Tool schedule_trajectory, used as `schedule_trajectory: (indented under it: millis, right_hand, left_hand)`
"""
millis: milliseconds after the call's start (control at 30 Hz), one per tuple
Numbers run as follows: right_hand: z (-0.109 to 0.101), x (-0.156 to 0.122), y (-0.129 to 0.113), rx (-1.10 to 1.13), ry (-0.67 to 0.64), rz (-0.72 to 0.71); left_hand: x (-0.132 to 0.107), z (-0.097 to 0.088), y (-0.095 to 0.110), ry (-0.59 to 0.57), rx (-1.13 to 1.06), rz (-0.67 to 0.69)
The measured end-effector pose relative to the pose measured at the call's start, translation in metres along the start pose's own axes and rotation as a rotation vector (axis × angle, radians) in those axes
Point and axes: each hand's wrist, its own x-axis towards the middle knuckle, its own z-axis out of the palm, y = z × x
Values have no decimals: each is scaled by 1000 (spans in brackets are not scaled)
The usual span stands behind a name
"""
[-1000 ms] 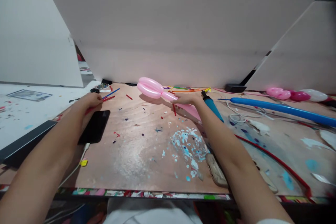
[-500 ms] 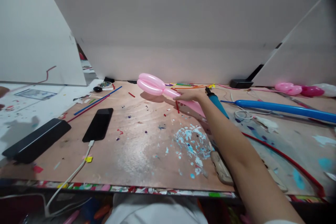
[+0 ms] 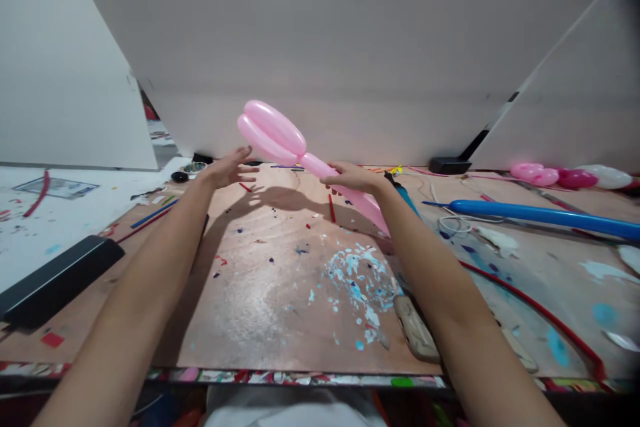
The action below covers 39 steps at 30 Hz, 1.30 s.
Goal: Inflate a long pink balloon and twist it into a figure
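A pink twisted balloon is raised above the wooden table, its two looped bubbles pointing up and left. My right hand is closed on the balloon's long part just behind the twist. My left hand hovers open just left of the loops, fingers stretched toward them without touching. The rest of the pink balloon runs down under my right forearm.
A long blue balloon and a blue hand pump lie to the right, with pink and white balloons at the far right. A black box sits left. White boards wall the back. Thin uninflated balloons and scraps litter the table.
My right hand has lifted the pink balloon off the table. My left hand came back into view and reached up beside the loops, now covering the black phone.
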Motion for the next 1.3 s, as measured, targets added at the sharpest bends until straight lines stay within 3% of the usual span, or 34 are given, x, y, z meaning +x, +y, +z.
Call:
schedule_trajectory:
  millis: [33, 100, 200, 367, 500, 733, 900, 1067, 1133, 1233, 1300]
  right_hand:
    - [-1, -1, -2, 40, -19, -12]
    - [-3, -3, -4, 101, -80, -11]
    - [-3, -3, 1, 147, -120, 30]
    - [-3, -2, 11, 153, -111, 42]
    - [-5, -5, 1, 88, -71, 28]
    - [-8, -10, -23, 48, 27, -30]
    - [-10, -10, -33, 40, 298, -136]
    - [-11, -12, -44, -149, 828, -195]
    - [-11, -14, -49, -237, 963, -198]
    - [-13, -17, -57, -73, 939, -197]
    - [-15, -19, -64, 244, 732, -192]
  left_hand:
    - [2, 21, 0, -30, -43, -27]
    - [5, 54, 6, -19, -141, 50]
    - [6, 77, 15, -26, -265, 173]
    - [-1, 74, 14, -30, -246, 235]
    - [-8, 74, 19, -24, -202, 214]
    - [-21, 100, 46, 66, -29, 325]
    - [-28, 109, 55, 84, -6, 489]
    - [-28, 108, 62, 177, 12, 711]
    - [-28, 108, 64, 224, 48, 820]
    - [-32, 112, 65, 289, 179, 885]
    - [-39, 117, 65, 302, 290, 899]
